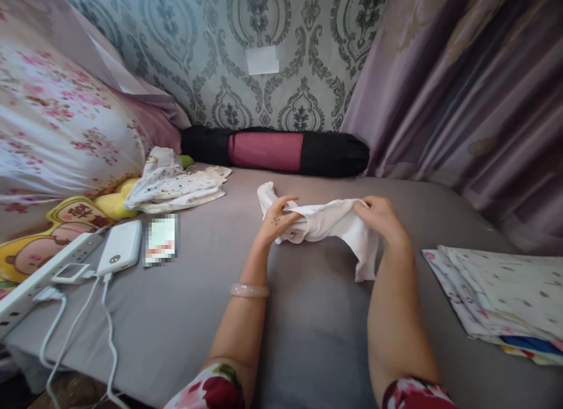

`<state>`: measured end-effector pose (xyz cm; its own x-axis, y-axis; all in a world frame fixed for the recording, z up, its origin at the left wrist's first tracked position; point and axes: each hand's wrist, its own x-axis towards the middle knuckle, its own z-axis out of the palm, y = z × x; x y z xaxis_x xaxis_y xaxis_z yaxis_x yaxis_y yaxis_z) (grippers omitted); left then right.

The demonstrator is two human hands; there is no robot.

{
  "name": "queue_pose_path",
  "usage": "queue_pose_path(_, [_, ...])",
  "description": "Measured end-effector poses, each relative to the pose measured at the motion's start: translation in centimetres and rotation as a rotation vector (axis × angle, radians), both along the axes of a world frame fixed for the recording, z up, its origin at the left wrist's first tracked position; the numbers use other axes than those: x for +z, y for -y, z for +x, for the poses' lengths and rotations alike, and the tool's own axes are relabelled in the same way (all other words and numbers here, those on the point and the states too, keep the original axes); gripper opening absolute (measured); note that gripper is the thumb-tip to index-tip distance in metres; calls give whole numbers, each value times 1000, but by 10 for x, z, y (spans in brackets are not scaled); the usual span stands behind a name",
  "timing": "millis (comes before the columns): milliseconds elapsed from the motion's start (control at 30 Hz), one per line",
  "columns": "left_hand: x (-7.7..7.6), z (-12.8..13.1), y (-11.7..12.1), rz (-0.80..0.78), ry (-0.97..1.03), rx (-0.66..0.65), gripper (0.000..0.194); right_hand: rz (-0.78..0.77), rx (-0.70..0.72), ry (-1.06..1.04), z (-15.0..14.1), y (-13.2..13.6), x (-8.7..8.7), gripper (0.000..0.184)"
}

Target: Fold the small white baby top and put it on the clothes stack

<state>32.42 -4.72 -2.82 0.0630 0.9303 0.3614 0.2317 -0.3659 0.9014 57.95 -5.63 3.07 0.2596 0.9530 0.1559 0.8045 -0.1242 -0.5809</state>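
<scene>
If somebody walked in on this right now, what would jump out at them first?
Probably the white garment in the middle, held up off the gray sheet between the left hand and right hand. Next, the long black bag with a dark pink middle, lying against the patterned wall, and the purple curtains hanging at the right.

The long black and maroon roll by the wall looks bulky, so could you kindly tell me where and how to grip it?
I would grip the roll around its maroon middle, from above and the near side. It lies lengthwise along the patterned wall, so its back looks harder to reach. Its rounded top suits curled fingers, and a central hold should balance the black ends.
</scene>
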Motion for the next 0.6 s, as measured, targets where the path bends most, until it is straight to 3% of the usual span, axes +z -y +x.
queue_pose_path(67, [-7, 2, -1, 13, -36, -8, 30, -154, 0, 68, 6, -7, -13, 17])
queue_pose_path(133, [-10, 3, -2, 8, -58, -41, 27, -201, 6, 98, 6, -10, -21, 20])
queue_pose_path(233, [-8, 4, 0, -10, -81, -76, 24, -55, 77, 128, -2, -6, -22, 36])
queue_pose_path(367, [-2, 5, 3, -19, -81, -80, 15, 160, 418, 57, -20, 4, -8, 42])
queue_pose_path(500, [3, 8, 6, -51, -113, -66, 12, 188, 668, 5, -39, 10, 2, 34])
queue_pose_path(600, [3, 10, 7, -59, -144, -38, 17, 146, 724, 86, -51, 10, 1, 30])
